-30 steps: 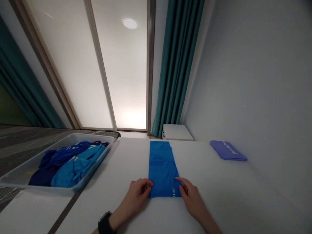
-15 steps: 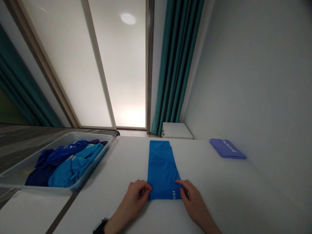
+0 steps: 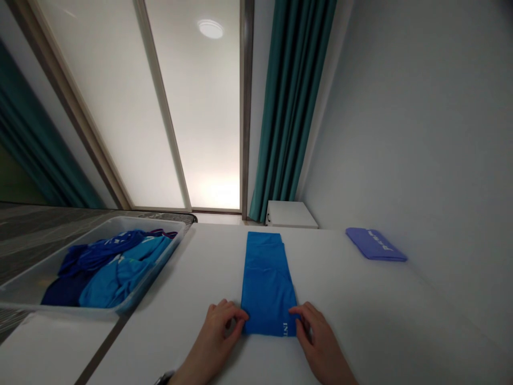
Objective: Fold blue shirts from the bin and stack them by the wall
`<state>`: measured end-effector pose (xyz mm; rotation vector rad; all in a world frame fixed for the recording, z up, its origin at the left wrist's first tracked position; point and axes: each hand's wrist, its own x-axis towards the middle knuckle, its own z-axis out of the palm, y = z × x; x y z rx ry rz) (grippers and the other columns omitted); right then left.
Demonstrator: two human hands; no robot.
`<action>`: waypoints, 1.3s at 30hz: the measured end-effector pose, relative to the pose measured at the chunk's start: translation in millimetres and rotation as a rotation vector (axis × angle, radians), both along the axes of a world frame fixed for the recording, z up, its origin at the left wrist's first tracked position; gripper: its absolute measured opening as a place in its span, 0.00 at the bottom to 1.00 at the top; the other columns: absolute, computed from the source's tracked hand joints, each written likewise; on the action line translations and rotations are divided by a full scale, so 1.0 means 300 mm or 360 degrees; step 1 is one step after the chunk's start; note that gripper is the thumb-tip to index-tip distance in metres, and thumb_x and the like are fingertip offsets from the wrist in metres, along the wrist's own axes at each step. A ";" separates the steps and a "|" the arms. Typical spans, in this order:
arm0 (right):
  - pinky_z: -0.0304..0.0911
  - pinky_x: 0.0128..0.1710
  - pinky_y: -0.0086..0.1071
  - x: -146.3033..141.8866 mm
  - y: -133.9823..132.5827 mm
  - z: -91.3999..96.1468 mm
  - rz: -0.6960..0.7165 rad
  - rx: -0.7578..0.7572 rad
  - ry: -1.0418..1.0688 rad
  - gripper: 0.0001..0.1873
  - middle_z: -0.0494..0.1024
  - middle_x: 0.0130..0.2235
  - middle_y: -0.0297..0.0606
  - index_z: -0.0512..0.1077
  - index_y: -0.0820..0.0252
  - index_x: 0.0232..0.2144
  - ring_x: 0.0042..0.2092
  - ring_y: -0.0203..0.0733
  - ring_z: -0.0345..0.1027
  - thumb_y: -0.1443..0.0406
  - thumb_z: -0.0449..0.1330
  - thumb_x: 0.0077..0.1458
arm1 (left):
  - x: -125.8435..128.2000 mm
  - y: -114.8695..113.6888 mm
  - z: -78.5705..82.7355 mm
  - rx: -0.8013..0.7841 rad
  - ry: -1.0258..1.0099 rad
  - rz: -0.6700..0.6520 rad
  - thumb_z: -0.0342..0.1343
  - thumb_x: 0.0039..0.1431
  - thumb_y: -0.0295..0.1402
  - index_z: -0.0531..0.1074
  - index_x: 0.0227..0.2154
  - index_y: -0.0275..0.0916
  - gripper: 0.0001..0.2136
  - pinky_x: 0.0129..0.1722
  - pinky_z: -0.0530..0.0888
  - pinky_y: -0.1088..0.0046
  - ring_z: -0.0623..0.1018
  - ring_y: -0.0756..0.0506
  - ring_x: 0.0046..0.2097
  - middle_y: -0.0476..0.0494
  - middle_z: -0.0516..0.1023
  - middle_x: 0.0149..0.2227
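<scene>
A folded blue cloth (image 3: 266, 283) lies flat and lengthwise on the white table (image 3: 192, 278), with white letters near its lower right corner. Its exact kind does not show. At its lower left edge, my left hand (image 3: 220, 329) pinches the fabric between thumb and index finger. My right hand (image 3: 316, 334) grips the lower right edge in the same way, the index finger lying on top of the cloth. A dark watch (image 3: 164, 378) is partly visible on my left wrist.
To the left stands a clear plastic bin (image 3: 176, 235) holding several crumpled blue garments (image 3: 124, 267). A folded purple cloth (image 3: 374, 245) with white lettering lies at the right, near the wall (image 3: 420, 133). Beyond the table's far edge is a small white cabinet (image 3: 290, 214).
Both hands have drawn slightly toward me, and the lower edge of the blue cloth has come nearer with them. The bin and the purple cloth stay put.
</scene>
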<state>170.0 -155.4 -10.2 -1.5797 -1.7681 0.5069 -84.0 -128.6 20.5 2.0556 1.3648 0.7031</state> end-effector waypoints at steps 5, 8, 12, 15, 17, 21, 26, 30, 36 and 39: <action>0.66 0.45 0.39 -0.003 -0.015 0.001 0.0027 -0.0069 0.0000 0.15 0.76 0.38 0.42 0.75 0.53 0.37 0.43 0.47 0.70 0.61 0.48 0.60 | -0.008 -0.010 -0.033 0.0013 0.0065 -0.0009 0.48 0.63 0.33 0.76 0.31 0.44 0.11 0.40 0.65 0.64 0.73 0.43 0.35 0.46 0.77 0.31; 0.65 0.46 0.39 -0.003 -0.021 0.001 0.0014 -0.0090 -0.0026 0.15 0.76 0.38 0.42 0.75 0.53 0.37 0.43 0.48 0.70 0.62 0.48 0.59 | -0.011 -0.011 -0.048 0.0013 0.0093 -0.0032 0.49 0.62 0.31 0.76 0.31 0.44 0.11 0.41 0.65 0.64 0.74 0.43 0.36 0.47 0.77 0.31; 0.65 0.47 0.39 0.001 -0.019 -0.001 0.0020 -0.0077 0.0001 0.15 0.77 0.39 0.41 0.75 0.53 0.37 0.44 0.47 0.71 0.61 0.49 0.59 | -0.015 -0.014 -0.048 0.0027 0.0079 -0.0043 0.48 0.63 0.30 0.76 0.32 0.44 0.11 0.41 0.65 0.65 0.74 0.44 0.37 0.47 0.77 0.32; 0.66 0.48 0.38 0.003 -0.002 -0.008 -0.0060 -0.0079 0.0068 0.17 0.78 0.42 0.42 0.75 0.54 0.42 0.45 0.47 0.72 0.58 0.48 0.60 | -0.012 -0.018 -0.041 0.0048 0.0056 -0.0030 0.48 0.63 0.31 0.75 0.33 0.43 0.09 0.40 0.66 0.66 0.74 0.44 0.36 0.47 0.77 0.32; 0.67 0.45 0.38 -0.001 0.015 -0.012 -0.0142 -0.0104 0.0103 0.19 0.79 0.42 0.42 0.74 0.54 0.44 0.44 0.47 0.73 0.56 0.47 0.61 | -0.009 -0.020 -0.038 0.0041 0.0054 -0.0026 0.49 0.63 0.33 0.74 0.33 0.43 0.08 0.39 0.66 0.66 0.74 0.44 0.36 0.47 0.76 0.32; 0.68 0.39 0.36 -0.018 0.042 -0.016 -0.0234 -0.0094 0.0151 0.20 0.79 0.37 0.41 0.74 0.55 0.45 0.39 0.46 0.73 0.55 0.47 0.61 | -0.005 -0.022 -0.040 0.0023 0.0029 -0.0011 0.48 0.65 0.35 0.73 0.33 0.43 0.10 0.38 0.66 0.67 0.73 0.44 0.35 0.47 0.76 0.32; 0.67 0.37 0.32 -0.026 0.034 -0.017 -0.0237 -0.0076 0.0245 0.18 0.78 0.34 0.39 0.74 0.56 0.43 0.38 0.43 0.73 0.56 0.49 0.60 | -0.008 -0.025 -0.050 0.0004 -0.0029 -0.0011 0.45 0.66 0.36 0.73 0.35 0.43 0.11 0.39 0.66 0.67 0.73 0.44 0.35 0.47 0.76 0.33; 0.66 0.40 0.34 -0.018 0.017 -0.022 -0.0229 -0.0119 0.0193 0.18 0.78 0.37 0.40 0.73 0.57 0.42 0.39 0.44 0.72 0.57 0.47 0.60 | -0.011 -0.029 -0.050 -0.0013 -0.0047 -0.0019 0.44 0.66 0.36 0.72 0.34 0.43 0.12 0.39 0.65 0.67 0.72 0.44 0.36 0.46 0.76 0.33; 0.64 0.46 0.40 -0.003 0.013 -0.031 -0.0160 -0.0130 -0.0090 0.19 0.79 0.40 0.42 0.75 0.57 0.44 0.43 0.48 0.72 0.60 0.47 0.59 | -0.007 -0.035 -0.053 0.0040 0.0049 -0.0060 0.44 0.63 0.30 0.72 0.34 0.43 0.10 0.40 0.66 0.66 0.72 0.44 0.36 0.46 0.76 0.33; 0.63 0.48 0.40 0.002 0.012 -0.025 -0.0109 -0.0138 -0.0137 0.19 0.79 0.41 0.43 0.75 0.58 0.45 0.44 0.48 0.71 0.61 0.47 0.59 | -0.010 -0.033 -0.042 0.0063 0.0155 -0.0062 0.46 0.61 0.28 0.72 0.34 0.42 0.09 0.39 0.66 0.65 0.72 0.44 0.35 0.47 0.76 0.32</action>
